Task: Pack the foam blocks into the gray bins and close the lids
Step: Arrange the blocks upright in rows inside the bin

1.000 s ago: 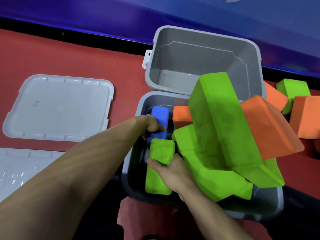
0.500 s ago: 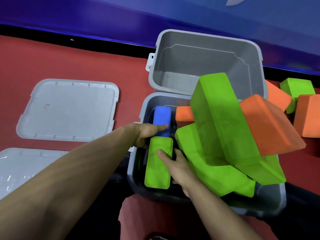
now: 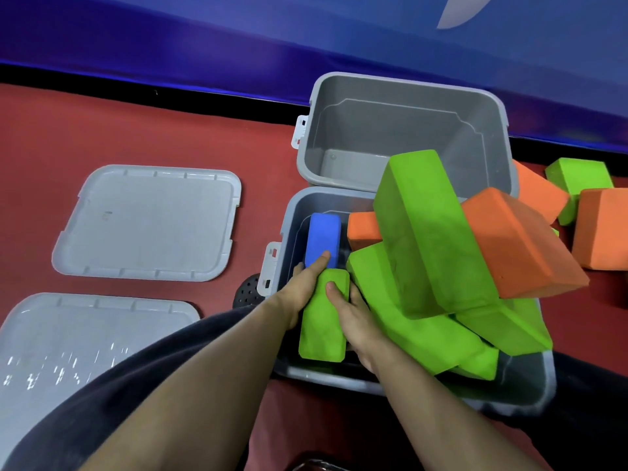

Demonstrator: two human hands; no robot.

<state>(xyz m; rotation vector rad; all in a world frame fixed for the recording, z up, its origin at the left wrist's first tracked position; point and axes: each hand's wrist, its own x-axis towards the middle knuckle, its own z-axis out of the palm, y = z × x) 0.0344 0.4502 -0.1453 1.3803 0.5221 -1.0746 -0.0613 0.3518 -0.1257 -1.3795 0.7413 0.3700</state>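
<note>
Both hands are down in the near gray bin [image 3: 285, 367], the left hand [image 3: 306, 283] and right hand [image 3: 350, 321] clasping a small green block [image 3: 323, 321] standing on edge by the left wall, the left forefinger reaching onto the blue block [image 3: 323, 236] behind it. This looks like the packing step, with a big green block [image 3: 431, 232] and an orange block [image 3: 520, 239] heaped above the rim. Next, that heap likely needs laying flat, or shifting to the empty far bin [image 3: 401, 130], before either lid [image 3: 146, 222] can seat.
</note>
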